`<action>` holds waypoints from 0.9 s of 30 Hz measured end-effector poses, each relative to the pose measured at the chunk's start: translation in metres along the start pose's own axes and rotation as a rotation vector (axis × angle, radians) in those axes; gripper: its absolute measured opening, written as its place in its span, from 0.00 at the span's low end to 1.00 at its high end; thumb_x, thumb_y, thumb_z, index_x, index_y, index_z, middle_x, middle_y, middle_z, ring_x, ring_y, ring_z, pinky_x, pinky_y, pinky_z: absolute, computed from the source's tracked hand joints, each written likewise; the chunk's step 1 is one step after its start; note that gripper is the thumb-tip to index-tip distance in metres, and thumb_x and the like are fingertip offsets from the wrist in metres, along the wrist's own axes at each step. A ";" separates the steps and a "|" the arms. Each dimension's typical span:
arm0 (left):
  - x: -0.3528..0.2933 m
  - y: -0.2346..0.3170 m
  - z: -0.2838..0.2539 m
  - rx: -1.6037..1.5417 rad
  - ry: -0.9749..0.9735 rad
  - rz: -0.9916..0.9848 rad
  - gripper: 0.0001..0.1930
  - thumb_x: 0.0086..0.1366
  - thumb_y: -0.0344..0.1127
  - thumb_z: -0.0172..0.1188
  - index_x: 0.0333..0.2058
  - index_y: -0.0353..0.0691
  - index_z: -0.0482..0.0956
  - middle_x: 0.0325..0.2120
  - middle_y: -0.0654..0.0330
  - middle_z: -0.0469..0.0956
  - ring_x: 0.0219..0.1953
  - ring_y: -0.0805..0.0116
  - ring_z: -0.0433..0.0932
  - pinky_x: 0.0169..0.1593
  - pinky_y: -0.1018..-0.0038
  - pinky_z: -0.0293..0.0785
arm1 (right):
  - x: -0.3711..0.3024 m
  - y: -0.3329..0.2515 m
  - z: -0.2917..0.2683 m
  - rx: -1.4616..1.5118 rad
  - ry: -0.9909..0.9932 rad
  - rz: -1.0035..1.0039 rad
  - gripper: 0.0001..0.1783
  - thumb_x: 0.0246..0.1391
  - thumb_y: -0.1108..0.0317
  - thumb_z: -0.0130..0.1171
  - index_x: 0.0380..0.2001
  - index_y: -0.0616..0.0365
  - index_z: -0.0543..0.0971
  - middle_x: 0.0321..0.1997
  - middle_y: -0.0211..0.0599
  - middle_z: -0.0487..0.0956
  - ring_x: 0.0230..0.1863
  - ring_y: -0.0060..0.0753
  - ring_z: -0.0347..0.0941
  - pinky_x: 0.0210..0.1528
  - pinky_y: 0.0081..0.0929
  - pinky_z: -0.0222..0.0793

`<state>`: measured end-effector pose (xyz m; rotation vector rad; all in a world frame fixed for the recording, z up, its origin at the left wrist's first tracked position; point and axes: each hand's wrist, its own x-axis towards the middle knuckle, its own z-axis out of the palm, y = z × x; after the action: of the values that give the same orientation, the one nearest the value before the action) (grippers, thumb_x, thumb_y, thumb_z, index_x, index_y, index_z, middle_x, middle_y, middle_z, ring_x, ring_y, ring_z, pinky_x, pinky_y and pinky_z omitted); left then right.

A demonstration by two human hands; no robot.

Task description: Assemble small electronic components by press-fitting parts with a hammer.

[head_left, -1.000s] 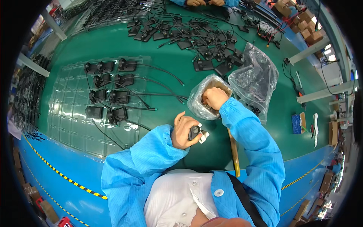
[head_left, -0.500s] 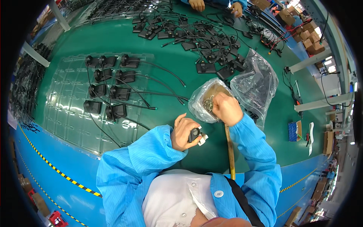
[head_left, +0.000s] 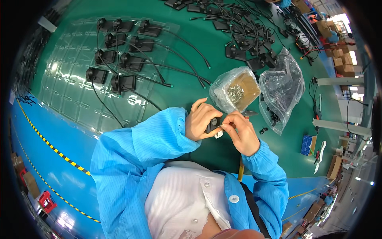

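Note:
My left hand is closed around a small black part with a round face, and a white bit sticks out below its fingers. Thumb and forefinger of my right hand pinch together at the right edge of that part; whatever they hold is too small to name. Just beyond both hands stands a cardboard box lined with clear plastic, with small silvery metal pieces at its bottom.
Black units with cables sit on a clear plastic tray at the left. More lie heaped at the far side. A clear plastic bag is right of the box. A yellow stick shows beside my right forearm.
My right hand has come out of the lined box and back to the black part in my left hand. The whole view has shifted, so the table things appear higher.

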<state>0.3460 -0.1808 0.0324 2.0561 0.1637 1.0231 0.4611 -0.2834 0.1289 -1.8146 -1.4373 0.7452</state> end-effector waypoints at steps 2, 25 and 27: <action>-0.002 0.000 0.000 -0.001 0.004 -0.004 0.22 0.42 0.35 0.65 0.37 0.40 0.68 0.29 0.60 0.70 0.34 0.66 0.70 0.55 0.57 0.53 | -0.002 0.000 0.002 -0.035 -0.023 -0.014 0.03 0.43 0.80 0.52 0.24 0.62 0.70 0.27 0.34 0.68 0.22 0.28 0.62 0.25 0.22 0.60; -0.002 -0.001 0.001 0.005 0.038 0.029 0.21 0.43 0.40 0.64 0.37 0.40 0.70 0.27 0.61 0.69 0.34 0.67 0.69 0.55 0.57 0.54 | 0.007 -0.024 0.008 -0.802 -0.067 -0.355 0.08 0.40 0.76 0.55 0.26 0.59 0.68 0.28 0.36 0.68 0.25 0.36 0.63 0.32 0.27 0.60; -0.002 -0.001 0.001 0.007 0.041 0.032 0.22 0.43 0.41 0.64 0.37 0.40 0.70 0.27 0.61 0.69 0.33 0.67 0.69 0.54 0.56 0.54 | 0.007 -0.027 0.010 -0.866 -0.089 -0.367 0.09 0.39 0.76 0.55 0.27 0.59 0.68 0.29 0.37 0.67 0.25 0.36 0.63 0.32 0.27 0.61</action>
<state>0.3455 -0.1812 0.0301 2.0507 0.1557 1.0859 0.4390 -0.2712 0.1445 -2.0092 -2.2971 -0.0205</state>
